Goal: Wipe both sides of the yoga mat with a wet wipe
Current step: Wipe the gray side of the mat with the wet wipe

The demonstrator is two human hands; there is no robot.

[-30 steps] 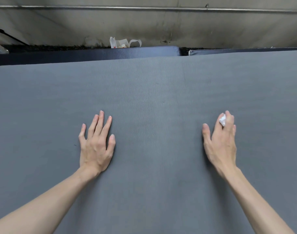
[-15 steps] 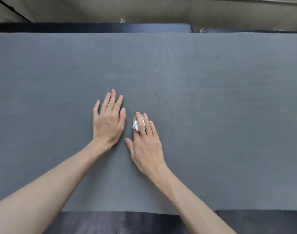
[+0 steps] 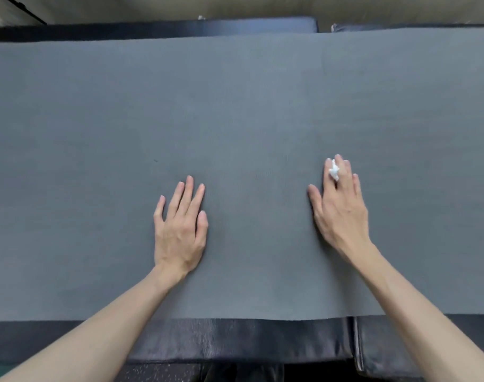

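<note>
Two dark padded cushions (image 3: 235, 337), set side by side, are covered by a flat grey yoga mat (image 3: 235, 119).

gym: padded floor mats (image 3: 235, 340)
</note>
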